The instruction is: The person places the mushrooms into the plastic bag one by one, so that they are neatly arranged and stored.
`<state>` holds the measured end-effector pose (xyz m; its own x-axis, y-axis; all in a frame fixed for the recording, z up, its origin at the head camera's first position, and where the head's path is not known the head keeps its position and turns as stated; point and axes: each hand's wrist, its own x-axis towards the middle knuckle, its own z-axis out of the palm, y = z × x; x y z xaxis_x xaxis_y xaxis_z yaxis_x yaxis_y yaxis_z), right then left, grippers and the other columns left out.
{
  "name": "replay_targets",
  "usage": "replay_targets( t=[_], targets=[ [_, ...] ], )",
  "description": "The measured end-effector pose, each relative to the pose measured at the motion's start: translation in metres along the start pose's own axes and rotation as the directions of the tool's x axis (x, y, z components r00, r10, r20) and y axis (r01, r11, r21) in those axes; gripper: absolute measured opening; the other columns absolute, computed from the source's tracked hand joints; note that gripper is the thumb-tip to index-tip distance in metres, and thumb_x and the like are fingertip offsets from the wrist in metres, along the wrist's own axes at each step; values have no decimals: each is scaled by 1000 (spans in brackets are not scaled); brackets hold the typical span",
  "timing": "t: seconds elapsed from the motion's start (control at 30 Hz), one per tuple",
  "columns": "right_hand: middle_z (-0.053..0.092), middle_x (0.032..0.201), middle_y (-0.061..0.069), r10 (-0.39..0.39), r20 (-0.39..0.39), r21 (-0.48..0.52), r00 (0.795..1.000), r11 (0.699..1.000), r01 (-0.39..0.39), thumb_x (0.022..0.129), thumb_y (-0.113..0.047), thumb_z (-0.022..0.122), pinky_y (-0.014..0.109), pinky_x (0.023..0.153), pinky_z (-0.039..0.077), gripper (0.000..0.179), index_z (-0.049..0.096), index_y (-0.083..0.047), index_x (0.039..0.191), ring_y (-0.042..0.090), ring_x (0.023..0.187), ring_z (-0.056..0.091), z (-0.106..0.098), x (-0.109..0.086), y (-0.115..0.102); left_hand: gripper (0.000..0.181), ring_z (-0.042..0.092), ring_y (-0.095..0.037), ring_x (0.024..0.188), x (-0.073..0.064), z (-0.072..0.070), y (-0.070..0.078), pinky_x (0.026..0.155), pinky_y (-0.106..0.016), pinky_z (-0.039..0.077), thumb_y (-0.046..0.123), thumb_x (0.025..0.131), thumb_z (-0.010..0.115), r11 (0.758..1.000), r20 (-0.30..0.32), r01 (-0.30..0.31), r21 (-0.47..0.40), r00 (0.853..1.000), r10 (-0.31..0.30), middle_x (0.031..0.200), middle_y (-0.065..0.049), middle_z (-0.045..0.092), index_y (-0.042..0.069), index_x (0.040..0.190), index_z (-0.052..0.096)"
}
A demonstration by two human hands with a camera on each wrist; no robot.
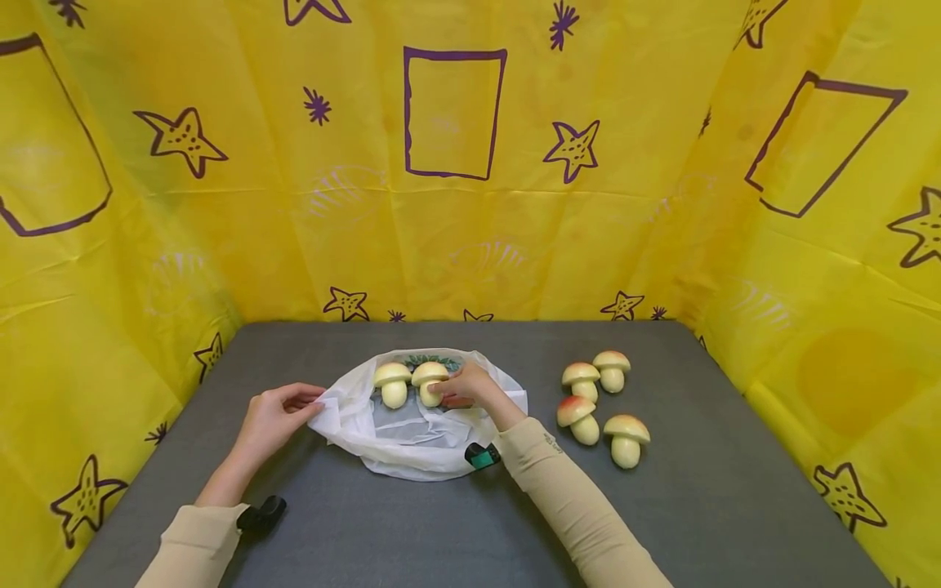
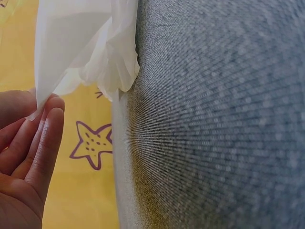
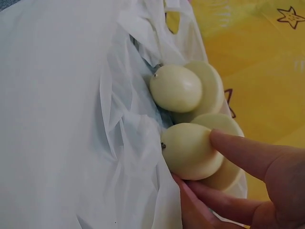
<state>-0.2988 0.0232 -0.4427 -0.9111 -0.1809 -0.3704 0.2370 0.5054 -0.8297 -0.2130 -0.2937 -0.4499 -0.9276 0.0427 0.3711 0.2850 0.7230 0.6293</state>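
Observation:
A white plastic bag [image 1: 419,461] lies spread with its mouth wide on the table. Its left edge is pinched between the thumb and fingers of my left hand [image 1: 274,420], as the left wrist view also shows with the bag's corner [image 2: 71,38]. Inside the bag, my right hand [image 1: 470,385] holds a toy mushroom [image 3: 190,150] by its stem, thumb on one side and fingers on the other. A second toy mushroom [image 1: 393,390] lies beside it, also within the bag, its pale stem toward me.
Several more toy mushrooms [image 1: 626,441] with reddish caps sit grouped on the grey table [image 1: 412,539], right of the bag. Yellow cloth walls [image 1: 456,245] with drawn stars enclose the table's back and sides. Each wrist wears a dark strap-on device [image 1: 262,513].

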Motion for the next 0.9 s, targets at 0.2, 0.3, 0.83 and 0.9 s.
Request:
replay_targets(
  t=[0.2, 0.3, 0.83, 0.9],
  targets=[
    [69, 74, 9, -8, 3, -28, 1000, 1000, 8, 77, -29, 79, 27, 65, 56, 29, 64, -4, 74, 18, 65, 68, -3, -3, -1, 17, 60, -3, 67, 0, -1, 0, 59, -17, 51, 22, 82, 75, 1000, 3, 7, -2, 1000, -7, 84, -3, 72, 13, 96, 73],
    [70, 78, 12, -15, 4, -16, 1000, 1000, 15, 78, -27, 78, 28, 67, 56, 28, 64, -2, 76, 22, 71, 70, -4, -7, -2, 17, 60, -3, 67, 0, -2, 0, 59, -17, 50, 22, 82, 75, 1000, 0, 4, 0, 1000, -4, 84, -3, 72, 13, 96, 73],
    [73, 89, 13, -99, -26, -64, 995, 993, 97, 81, -34, 74, 41, 83, 55, 42, 69, 0, 107, 29, 89, 70, -39, -37, -7, 19, 60, -1, 67, 0, -3, 1, 59, -15, 50, 23, 82, 75, 1000, -4, 11, -13, 1000, -11, 85, -5, 72, 12, 97, 73],
    [72, 90, 13, -108, -27, -29, 994, 994, 107, 81, -33, 75, 42, 83, 55, 41, 70, 0, 106, 31, 91, 69, -44, -40, -7, 19, 60, -1, 67, 0, -3, 1, 59, -15, 50, 22, 82, 75, 1000, -6, 14, -11, 1000, -14, 85, -5, 72, 12, 97, 73]
  ],
)
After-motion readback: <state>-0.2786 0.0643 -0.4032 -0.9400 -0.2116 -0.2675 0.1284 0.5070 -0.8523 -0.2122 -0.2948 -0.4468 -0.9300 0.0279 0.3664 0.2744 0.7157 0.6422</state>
